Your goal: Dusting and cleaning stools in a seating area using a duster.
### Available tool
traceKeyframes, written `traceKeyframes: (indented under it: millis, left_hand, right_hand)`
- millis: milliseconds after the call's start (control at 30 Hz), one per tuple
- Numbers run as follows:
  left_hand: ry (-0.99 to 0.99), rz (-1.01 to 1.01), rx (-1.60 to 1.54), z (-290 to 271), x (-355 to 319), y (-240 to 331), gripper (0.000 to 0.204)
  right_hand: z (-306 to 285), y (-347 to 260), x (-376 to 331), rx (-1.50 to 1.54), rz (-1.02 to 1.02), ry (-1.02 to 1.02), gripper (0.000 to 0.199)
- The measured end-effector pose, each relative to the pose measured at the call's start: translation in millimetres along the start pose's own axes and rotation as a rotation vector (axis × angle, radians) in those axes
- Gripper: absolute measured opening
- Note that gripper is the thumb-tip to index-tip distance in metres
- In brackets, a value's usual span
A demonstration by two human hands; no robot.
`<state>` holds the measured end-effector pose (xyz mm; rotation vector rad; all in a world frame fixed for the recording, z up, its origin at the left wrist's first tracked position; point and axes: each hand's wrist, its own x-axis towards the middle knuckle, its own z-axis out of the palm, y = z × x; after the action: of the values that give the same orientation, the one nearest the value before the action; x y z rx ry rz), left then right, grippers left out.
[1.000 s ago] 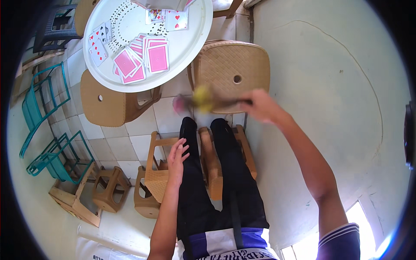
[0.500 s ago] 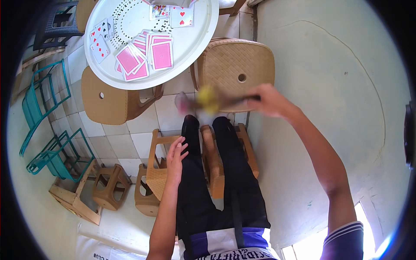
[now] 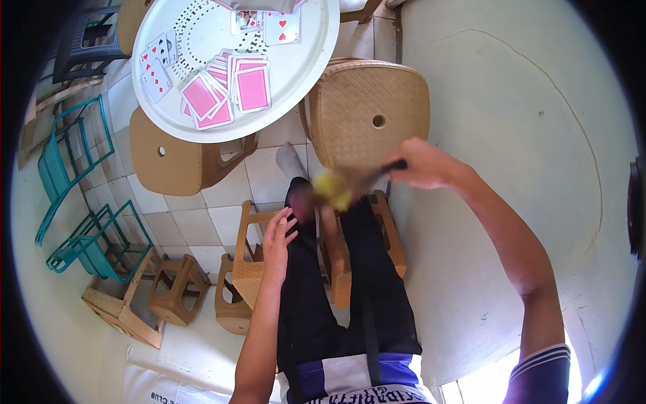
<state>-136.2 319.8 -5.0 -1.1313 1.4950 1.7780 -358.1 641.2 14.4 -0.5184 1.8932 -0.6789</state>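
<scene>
In my right hand is a dark-handled thing, its fingers wrapped round the black handle end. Motion smears the rest of it: a brownish stretch, a bright yellow part and a dark reddish far tip pointing left, over my legs. Its kind cannot be made out. My left hand is raised beside my left knee, fingers apart, with nothing in it. The blurred reddish tip lies just to the right of its fingertips; whether they touch cannot be told.
Ahead, a round white table carries pink-backed playing cards and face-up cards. Brown stools stand by it and under my legs. Teal metal frames and more stools are on the left. A pale wall rises on the right.
The dark-handled thing has swung toward me, its reddish tip dropping from over my foot to my left knee. My right hand has shifted slightly right and nearer; my left stays about still.
</scene>
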Motion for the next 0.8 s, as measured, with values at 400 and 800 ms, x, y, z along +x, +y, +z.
traceKeyframes:
  millis: [400,800]
  left_hand:
    - [-0.081,0.024,0.109,-26.8,7.9,44.1,0.047]
    - [-0.149,0.066,0.334,-108.8,31.9,73.6,0.051]
  right_hand:
    - [3.6,-15.3,-4.2,-0.27,0.082,0.103,0.017]
    - [-1.5,-14.4,-0.3,-0.269,0.04,0.68,0.021]
